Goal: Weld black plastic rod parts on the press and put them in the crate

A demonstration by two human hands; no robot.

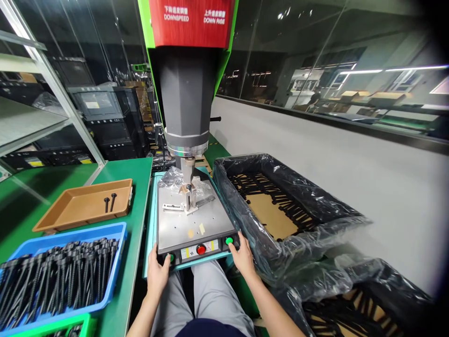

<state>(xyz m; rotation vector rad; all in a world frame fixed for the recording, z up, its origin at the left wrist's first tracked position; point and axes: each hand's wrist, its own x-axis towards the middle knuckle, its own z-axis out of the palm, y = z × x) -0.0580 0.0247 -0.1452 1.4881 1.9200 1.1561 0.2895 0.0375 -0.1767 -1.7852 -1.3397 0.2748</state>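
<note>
A press machine [185, 93] stands in front of me, its horn lowered onto a small black part in the metal fixture [188, 196] on the steel base plate [191, 224]. My left hand [156, 273] grips the front left corner of the base, thumb on the left green button [171, 257]. My right hand [242, 256] rests at the front right corner, thumb at the right green button [229, 241]. A red button [201, 249] sits between them. Neither hand holds a loose object.
A blue tray [59, 276] full of black screw-like parts lies at my left, a brown tray [84, 203] with two black parts behind it. A box lined with black plastic [277, 210] holding finished parts stands to the right; another lined box [365, 299] is nearer. Metal shelving [35, 93] is far left.
</note>
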